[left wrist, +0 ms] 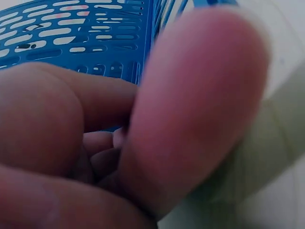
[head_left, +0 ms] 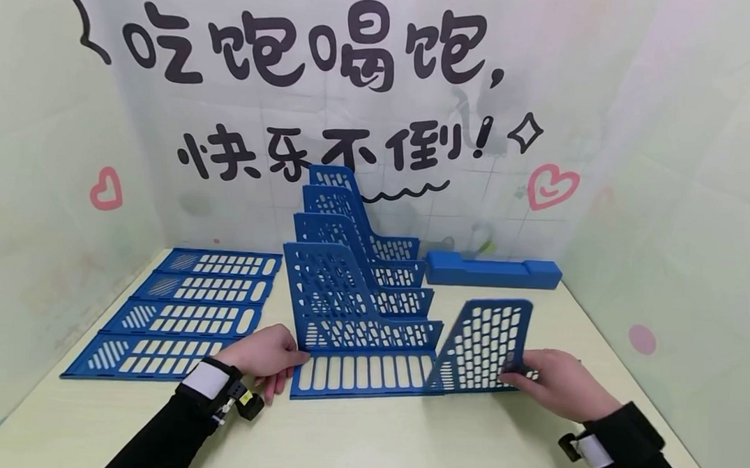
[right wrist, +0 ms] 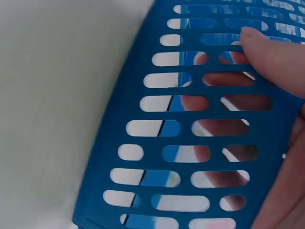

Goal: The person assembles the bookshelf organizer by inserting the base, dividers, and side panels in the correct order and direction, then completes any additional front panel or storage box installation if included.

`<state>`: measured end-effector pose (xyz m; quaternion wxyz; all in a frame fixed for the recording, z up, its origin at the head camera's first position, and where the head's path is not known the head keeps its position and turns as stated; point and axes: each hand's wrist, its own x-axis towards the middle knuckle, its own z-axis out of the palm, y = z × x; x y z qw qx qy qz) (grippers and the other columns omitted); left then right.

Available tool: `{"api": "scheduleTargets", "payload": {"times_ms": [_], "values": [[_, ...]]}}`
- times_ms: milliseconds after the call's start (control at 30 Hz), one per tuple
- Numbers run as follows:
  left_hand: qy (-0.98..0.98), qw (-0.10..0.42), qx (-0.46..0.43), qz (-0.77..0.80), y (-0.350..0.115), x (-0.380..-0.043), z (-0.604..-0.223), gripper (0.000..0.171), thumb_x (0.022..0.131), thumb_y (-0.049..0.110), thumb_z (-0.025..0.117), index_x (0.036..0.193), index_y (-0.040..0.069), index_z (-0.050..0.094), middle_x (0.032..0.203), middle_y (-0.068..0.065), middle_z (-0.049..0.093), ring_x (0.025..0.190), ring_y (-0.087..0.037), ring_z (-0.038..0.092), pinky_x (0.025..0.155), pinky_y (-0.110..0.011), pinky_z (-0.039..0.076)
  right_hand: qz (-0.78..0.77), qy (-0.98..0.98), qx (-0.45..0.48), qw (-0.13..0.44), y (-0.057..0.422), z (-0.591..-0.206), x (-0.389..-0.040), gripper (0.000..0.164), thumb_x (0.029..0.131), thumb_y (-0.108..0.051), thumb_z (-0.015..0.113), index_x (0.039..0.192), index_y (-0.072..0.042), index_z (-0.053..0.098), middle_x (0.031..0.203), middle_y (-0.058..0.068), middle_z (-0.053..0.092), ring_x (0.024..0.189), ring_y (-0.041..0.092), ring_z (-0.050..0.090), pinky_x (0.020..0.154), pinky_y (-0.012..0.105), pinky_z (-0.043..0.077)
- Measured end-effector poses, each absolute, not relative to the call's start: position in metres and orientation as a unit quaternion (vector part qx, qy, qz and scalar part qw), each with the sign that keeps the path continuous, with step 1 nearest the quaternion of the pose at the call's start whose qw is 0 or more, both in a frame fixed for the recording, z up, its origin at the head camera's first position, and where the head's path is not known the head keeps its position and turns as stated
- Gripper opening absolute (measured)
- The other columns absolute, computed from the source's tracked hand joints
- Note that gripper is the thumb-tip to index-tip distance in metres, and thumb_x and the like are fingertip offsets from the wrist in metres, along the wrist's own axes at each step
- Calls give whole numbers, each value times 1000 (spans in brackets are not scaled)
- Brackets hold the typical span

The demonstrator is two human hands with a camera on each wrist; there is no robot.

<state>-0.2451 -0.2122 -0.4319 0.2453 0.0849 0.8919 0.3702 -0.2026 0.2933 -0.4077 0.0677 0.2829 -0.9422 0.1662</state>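
Observation:
A blue plastic file rack [head_left: 362, 373] stands mid-table, with several upright perforated dividers in a row and a slotted base section at its front. At the left end of that front section, my left hand [head_left: 266, 355] grips the edge, its thumb over the base. In the left wrist view, blurred fingers [left wrist: 200, 105] cover much of the rack's side. My right hand [head_left: 560, 382] pinches a loose divider panel [head_left: 492, 344] by its right edge, thumb on the near face and fingers behind. The panel is upright, its slanted edge to the left, and its lower left corner overlaps the base's right end.
Several flat blue slotted panels [head_left: 176, 318] lie side by side on the table at the left. Behind the loose divider, a long blue bar-shaped piece [head_left: 493, 273] lies near the back wall. Walls with printed lettering enclose the table [head_left: 366, 443] at the back and sides.

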Motion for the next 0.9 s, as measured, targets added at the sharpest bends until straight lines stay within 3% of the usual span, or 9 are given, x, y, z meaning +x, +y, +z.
{"api": "scheduleTargets", "payload": {"times_ms": [100, 200, 333, 400, 500, 567, 767, 833, 900], "values": [[888, 245, 96, 377, -213, -246, -432, 50, 112, 29, 63, 69, 3, 68, 58, -8, 72, 42, -14, 68, 39, -19, 40, 165, -925, 327, 101, 265, -412, -202, 10, 97, -23, 85, 107, -21, 84, 97, -11, 85, 83, -4, 74, 71, 27, 61], [883, 250, 98, 385, -214, -247, -433, 50, 112, 29, 63, 70, 3, 70, 58, -8, 72, 42, -13, 67, 39, -18, 39, 162, -915, 352, 114, 229, -414, -201, 11, 98, -23, 84, 107, -17, 85, 88, -9, 84, 68, -8, 65, 60, 18, 51], [883, 249, 101, 385, -215, -247, -435, 50, 112, 29, 63, 70, 4, 71, 58, -7, 72, 41, -11, 66, 39, -17, 37, 166, -910, 363, 111, 193, -414, -202, 9, 100, -25, 82, 96, -17, 82, 64, -17, 62, 56, -10, 40, 53, 14, 30], [884, 248, 104, 383, -215, -248, -436, 50, 112, 30, 63, 70, 4, 71, 58, -7, 73, 42, -11, 66, 39, -17, 37, 170, -913, 355, 109, 184, -413, -202, 12, 100, -24, 83, 91, -17, 79, 59, -18, 48, 54, -9, 34, 53, 15, 23], [883, 251, 104, 384, -218, -249, -437, 50, 112, 29, 64, 70, 4, 71, 59, -7, 74, 42, -11, 66, 39, -17, 37, 177, -916, 342, 108, 176, -414, -203, 14, 99, -23, 84, 87, -17, 78, 57, -18, 39, 52, -9, 31, 53, 15, 20], [882, 252, 104, 385, -221, -249, -438, 49, 112, 29, 64, 70, 3, 71, 60, -7, 74, 42, -11, 66, 40, -16, 37, 172, -916, 343, 120, 172, -415, -203, 13, 98, -23, 85, 87, -18, 78, 56, -17, 41, 52, -9, 31, 53, 15, 19], [864, 253, 127, 416, -225, -249, -440, 48, 114, 24, 57, 72, 3, 71, 60, -6, 74, 42, -10, 66, 40, -17, 39, 135, -880, 404, 210, 136, -424, -197, 20, 95, -26, 87, 81, -21, 74, 63, -12, 68, 51, -8, 43, 52, 11, 14], [849, 258, 146, 437, -225, -249, -441, 48, 115, 21, 55, 76, 1, 74, 61, -8, 74, 43, -9, 66, 40, -17, 40, 121, -870, 419, 231, 120, -426, -194, 27, 97, -28, 85, 78, -22, 68, 62, -14, 64, 52, -7, 41, 52, 11, 11], [843, 259, 162, 442, -225, -249, -441, 49, 116, 20, 51, 79, 1, 76, 62, -9, 75, 43, -8, 67, 41, -17, 41, 116, -870, 417, 238, 109, -427, -191, 34, 100, -29, 82, 75, -22, 61, 59, -14, 51, 53, -6, 33, 55, 14, 8]]}}
